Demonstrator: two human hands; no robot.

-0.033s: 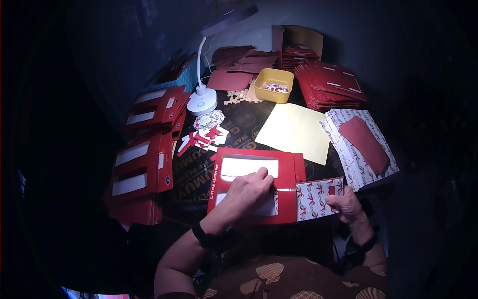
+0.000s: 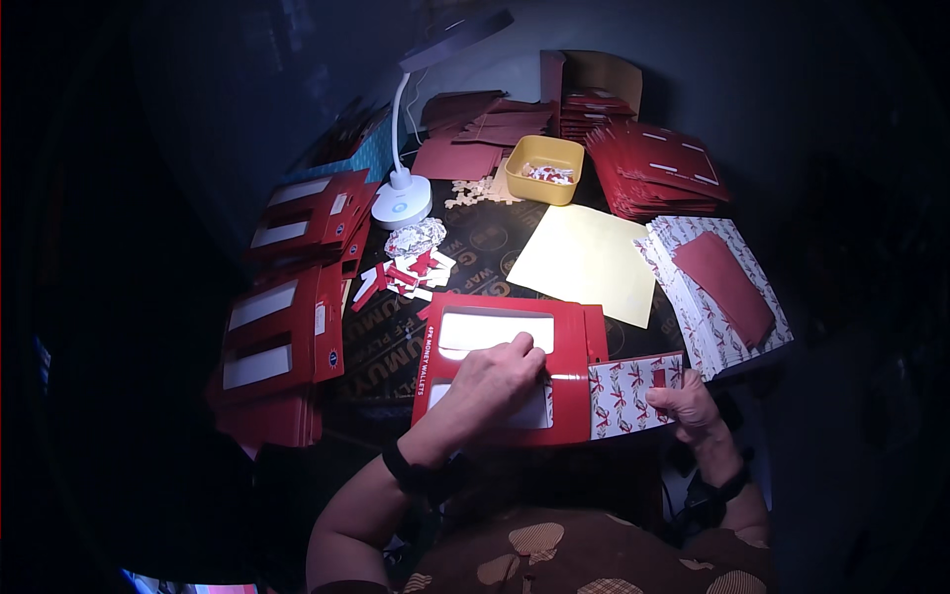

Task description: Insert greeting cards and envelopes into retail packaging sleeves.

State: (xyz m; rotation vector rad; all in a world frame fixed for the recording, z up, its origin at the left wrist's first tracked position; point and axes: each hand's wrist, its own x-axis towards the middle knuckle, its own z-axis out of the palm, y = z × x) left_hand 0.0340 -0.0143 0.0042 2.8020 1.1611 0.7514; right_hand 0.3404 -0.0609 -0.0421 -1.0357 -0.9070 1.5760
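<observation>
A red card sleeve [image 2: 572,342] with two cut-out windows lies flat at the table's near edge. My left hand [image 2: 498,376] rests across its middle, fingers curled in against the card; the fingertips are partly hidden. From the sleeve's right end sticks out a white money wallet [image 2: 618,398] printed with red bows and green sprigs, its other part inside. At the wallet's outer end my right hand [image 2: 693,408] pinches it, thumb on top and fingers beneath. White shows through the upper window, and a bit of the bow print shows in the lower one.
Stacked red windowed sleeves [image 2: 259,327] stand left, near a lamp [image 2: 401,203] and paper strips [image 2: 404,277]. Beyond are a yellow tub [image 2: 546,186], a pale yellow sheet [image 2: 584,262] and red card piles [image 2: 653,168]. Patterned wallets [image 2: 683,282] lie right, a red piece [image 2: 724,287] on top.
</observation>
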